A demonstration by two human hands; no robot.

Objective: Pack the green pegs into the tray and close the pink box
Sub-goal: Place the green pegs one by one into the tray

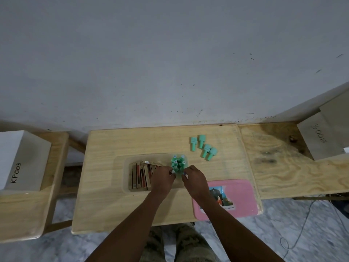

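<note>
Left hand (163,178): over the near right part of the clear plastic tray (120,168), fingers curled, tips at the near-left edge of the peg cluster. A small pale tip shows at the fingertips; whether it is gripped cannot be told.
Right hand (194,178): just right of the left hand, apart from it, fingers curled toward the same cluster. A small blue-white tip shows at the fingertips; hold cannot be told.
Upright green plastic pegs (177,164): packed in a tight cluster in the tray's right end, just beyond both sets of fingertips, between the two hands.
Loose green pegs (204,147): four, lying on their sides on the pale wooden table (113,205), beyond and to the right of the right hand, outside the tray.
Slim brown-and-red cartons (139,176): stacked on edge in the tray, just left of the left hand.
Flat pink box with picture label (239,195): on the table, nearer than and right of the right hand, partly under the right forearm. Open or closed: cannot tell.
</note>
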